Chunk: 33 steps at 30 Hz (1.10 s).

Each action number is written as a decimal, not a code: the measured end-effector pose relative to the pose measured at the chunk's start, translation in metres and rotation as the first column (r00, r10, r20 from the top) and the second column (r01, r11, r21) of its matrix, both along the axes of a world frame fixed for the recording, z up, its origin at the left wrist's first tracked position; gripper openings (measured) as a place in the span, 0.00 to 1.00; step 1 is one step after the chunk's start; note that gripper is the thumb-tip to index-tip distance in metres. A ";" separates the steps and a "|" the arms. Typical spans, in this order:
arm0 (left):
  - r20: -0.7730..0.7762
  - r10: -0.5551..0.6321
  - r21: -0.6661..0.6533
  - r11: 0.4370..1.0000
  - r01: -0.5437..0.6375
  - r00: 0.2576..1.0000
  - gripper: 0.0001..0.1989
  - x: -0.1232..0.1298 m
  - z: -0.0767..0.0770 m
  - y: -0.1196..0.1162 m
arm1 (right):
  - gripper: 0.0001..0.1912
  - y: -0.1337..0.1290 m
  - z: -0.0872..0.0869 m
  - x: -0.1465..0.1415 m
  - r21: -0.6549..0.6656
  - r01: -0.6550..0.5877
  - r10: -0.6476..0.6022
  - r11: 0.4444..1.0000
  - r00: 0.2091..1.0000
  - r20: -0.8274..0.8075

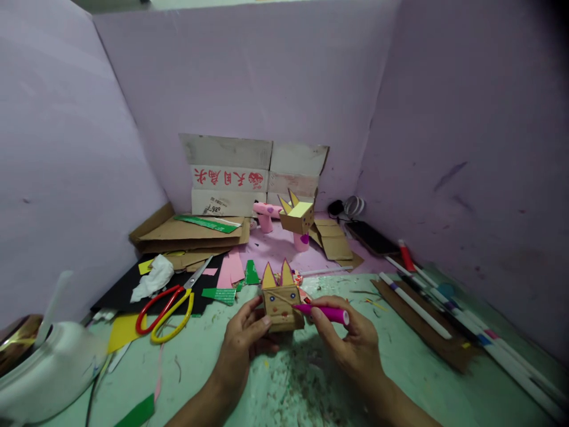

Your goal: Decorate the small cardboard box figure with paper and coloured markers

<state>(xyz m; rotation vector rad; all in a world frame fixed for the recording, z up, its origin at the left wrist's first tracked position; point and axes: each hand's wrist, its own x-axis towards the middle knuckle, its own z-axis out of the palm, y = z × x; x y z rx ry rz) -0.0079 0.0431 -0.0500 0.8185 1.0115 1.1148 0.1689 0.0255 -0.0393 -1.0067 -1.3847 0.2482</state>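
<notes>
A small cardboard box head with two pointed yellow ears and drawn eyes is near the front middle of the table. My left hand grips it by its left side, thumb on the front face. In my right hand is a magenta marker, its tip at the right side of the box's face. Behind them stands a second cardboard head with yellow ears on a pink support.
Red and yellow scissors and a crumpled tissue lie left. Flattened cardboard is at the back left, a phone back right. Markers and brown strips line the right. A white container stands front left.
</notes>
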 end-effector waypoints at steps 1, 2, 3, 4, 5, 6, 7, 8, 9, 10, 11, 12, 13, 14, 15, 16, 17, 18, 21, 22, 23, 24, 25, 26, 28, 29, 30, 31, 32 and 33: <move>0.000 -0.004 0.001 1.000 0.004 1.000 0.39 0.000 0.000 0.000 | 0.03 0.000 0.000 0.000 0.002 -0.003 0.003 1.000 1.000 0.012; 0.001 -0.005 0.005 1.000 0.005 1.000 0.39 0.000 -0.001 0.000 | 0.04 0.001 -0.001 0.000 0.006 -0.004 0.004 1.000 1.000 0.021; 0.003 -0.003 0.010 1.000 0.003 1.000 0.38 0.000 -0.001 0.000 | 0.04 0.001 -0.001 0.000 0.010 -0.005 0.004 1.000 1.000 0.027; 0.006 0.000 0.015 1.000 0.000 1.000 0.38 0.000 -0.001 0.000 | 0.04 0.001 0.000 0.000 0.017 -0.004 0.003 1.000 1.000 0.031; 0.008 0.004 0.018 1.000 -0.004 1.000 0.37 0.000 -0.001 0.000 | 0.04 0.001 0.000 0.000 0.024 -0.001 0.000 1.000 0.999 0.032; 0.010 0.006 0.019 1.000 -0.007 1.000 0.37 0.000 -0.001 0.000 | 0.03 0.001 0.001 0.000 0.032 0.002 -0.003 0.999 0.999 0.032; 0.010 0.005 0.017 1.000 -0.005 1.000 0.37 0.000 -0.001 0.000 | 0.03 0.001 0.002 0.000 0.038 0.006 -0.007 0.999 0.999 0.032; 0.009 0.000 0.015 1.000 0.000 1.000 0.38 0.000 -0.001 0.000 | 0.03 0.001 0.002 0.000 0.043 0.008 -0.009 0.999 0.999 0.035; 0.009 -0.007 0.014 1.000 0.007 1.000 0.38 0.000 -0.001 0.000 | 0.03 0.000 0.002 0.000 0.046 0.006 -0.008 0.999 0.999 0.042; 0.008 -0.015 0.013 1.000 0.015 1.000 0.39 0.000 -0.001 0.000 | 0.03 0.000 0.002 0.000 0.047 0.004 -0.006 0.999 0.999 0.049; 0.006 -0.019 0.014 1.000 0.019 1.000 0.39 0.000 -0.001 0.000 | 0.03 0.000 0.001 0.000 0.048 0.001 -0.004 0.999 0.998 0.057; 0.002 -0.020 0.013 1.000 0.020 1.000 0.40 0.000 0.000 0.000 | 0.03 0.000 0.001 0.000 0.049 -0.002 -0.001 0.999 0.998 0.063; -0.002 -0.018 0.011 1.000 0.018 1.000 0.40 0.000 0.000 0.000 | 0.03 -0.001 0.000 -0.001 0.051 -0.003 0.000 0.999 0.998 0.066; -0.005 -0.014 0.009 1.000 0.014 1.000 0.40 0.000 0.001 0.000 | 0.03 -0.001 -0.001 -0.001 0.053 -0.002 -0.001 0.999 0.998 0.066; -0.008 -0.009 0.008 1.000 0.009 1.000 0.40 0.000 0.002 -0.001 | 0.04 -0.001 -0.001 -0.001 0.055 -0.001 -0.003 0.998 0.998 0.063; -0.009 -0.005 0.009 1.000 0.005 1.000 0.39 0.000 0.002 -0.001 | 0.04 -0.001 -0.002 -0.001 0.057 0.001 -0.004 0.998 0.998 0.059; -0.009 -0.003 0.013 1.000 0.003 1.000 0.39 0.001 0.003 -0.002 | 0.04 -0.001 -0.002 0.000 0.058 0.001 -0.004 0.998 0.998 0.055; -0.009 -0.003 0.020 1.000 0.003 1.000 0.38 0.001 0.003 -0.002 | 0.05 -0.001 -0.002 0.000 0.060 0.002 -0.005 0.998 0.999 0.051; -0.010 -0.009 0.045 0.999 0.010 1.000 0.36 0.000 0.002 -0.004 | 0.05 0.000 -0.002 0.000 0.066 0.004 -0.006 0.998 0.999 0.038; -0.013 -0.016 0.049 0.999 0.016 1.000 0.35 0.000 0.001 -0.004 | 0.06 0.000 -0.002 0.000 0.070 0.002 -0.005 0.998 0.999 0.034; -0.013 -0.025 0.053 0.998 0.026 1.000 0.35 0.000 -0.001 -0.004 | 0.06 0.000 -0.002 -0.001 0.076 -0.007 0.004 0.997 0.999 0.032; -0.009 -0.034 0.058 0.998 0.035 0.999 0.35 -0.001 -0.002 -0.003 | 0.07 -0.001 -0.002 -0.002 0.081 -0.026 0.024 0.996 0.999 0.033; -0.003 -0.043 0.065 0.997 0.043 0.999 0.35 -0.001 -0.003 -0.003 | 0.07 -0.001 -0.002 -0.004 0.083 -0.056 0.053 0.995 0.998 0.036; 0.004 -0.052 0.073 0.996 0.051 0.999 0.36 -0.001 -0.004 -0.003 | 0.08 -0.002 -0.003 -0.005 0.082 -0.090 0.087 0.993 0.995 0.040; 0.016 -0.056 0.091 0.994 0.054 0.998 0.36 -0.001 -0.006 -0.003 | 0.10 -0.004 -0.003 -0.008 0.070 -0.146 0.144 0.987 0.989 0.041; 0.014 -0.053 0.093 0.994 0.051 0.999 0.36 -0.001 -0.006 -0.003 | 0.10 -0.004 -0.004 -0.010 0.061 -0.158 0.156 0.986 0.987 0.032; 0.006 -0.048 0.090 0.995 0.047 0.999 0.36 -0.001 -0.005 -0.003 | 0.11 -0.004 -0.005 -0.010 0.052 -0.156 0.155 0.986 0.988 0.017; -0.001 -0.045 0.085 0.995 0.045 0.999 0.37 -0.001 -0.005 -0.003 | 0.11 -0.004 -0.005 -0.011 0.044 -0.152 0.152 0.987 0.988 0.000; -0.008 -0.042 0.081 0.996 0.043 0.999 0.37 -0.001 -0.005 -0.004 | 0.11 -0.004 -0.006 -0.012 0.033 -0.150 0.150 0.988 0.989 -0.015; -0.014 -0.039 0.077 0.996 0.040 0.999 0.37 -0.001 -0.004 -0.004 | 0.11 -0.004 -0.006 -0.012 0.022 -0.154 0.154 0.988 0.988 -0.023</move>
